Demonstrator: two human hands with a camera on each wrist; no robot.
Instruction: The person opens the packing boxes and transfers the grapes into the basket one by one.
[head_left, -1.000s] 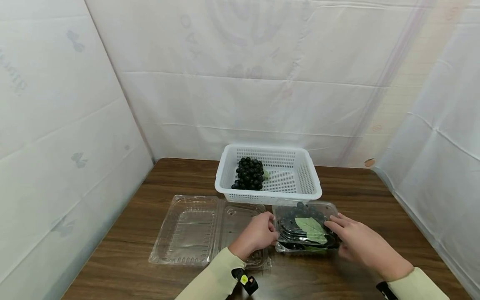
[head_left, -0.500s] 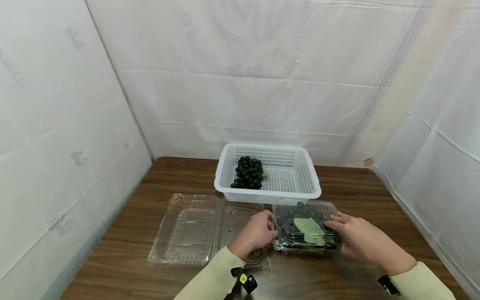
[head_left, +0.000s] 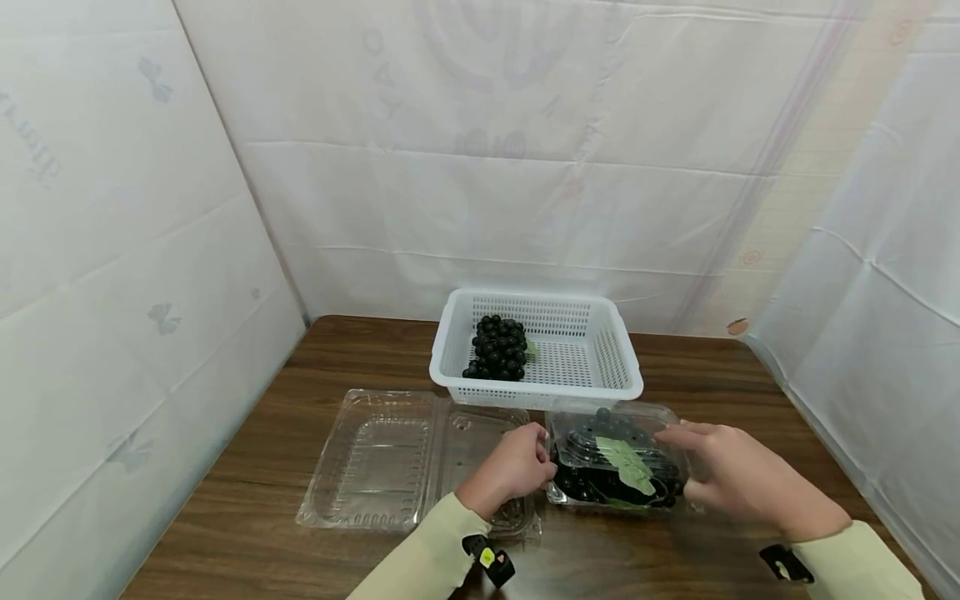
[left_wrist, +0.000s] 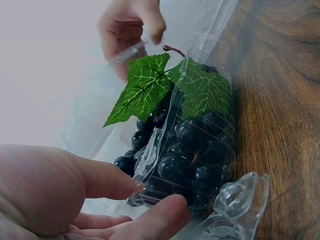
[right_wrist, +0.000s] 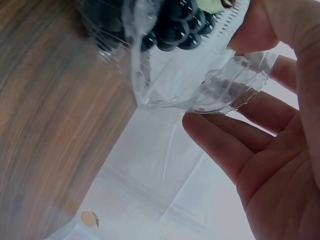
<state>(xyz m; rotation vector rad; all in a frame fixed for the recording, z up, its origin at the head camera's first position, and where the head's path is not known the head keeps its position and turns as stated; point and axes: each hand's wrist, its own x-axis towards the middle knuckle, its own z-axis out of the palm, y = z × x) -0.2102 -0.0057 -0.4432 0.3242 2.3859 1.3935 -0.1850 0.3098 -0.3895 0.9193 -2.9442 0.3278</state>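
Observation:
A clear plastic clamshell box with a bunch of dark grapes in it stands at the right in the head view. Its lid is partly raised, leaving a gap at the front. A green leaf sticks out through this gap in the left wrist view. My left hand pinches the box's near-left edge between thumb and finger. On the right side, my right hand holds the lid's edge, with thumb and fingers on opposite sides of the plastic. Some fingertips are hidden behind the box in the head view.
Another clear clamshell lies unfolded to the left, partly under my left forearm. Behind both boxes stands a white perforated basket holding a bunch of dark grapes. White sheeting encloses the brown wooden table.
The lid was lower half a second ago; my right hand has lifted its front edge, and the leaf has tilted and shifted slightly right. My left hand has stayed in place.

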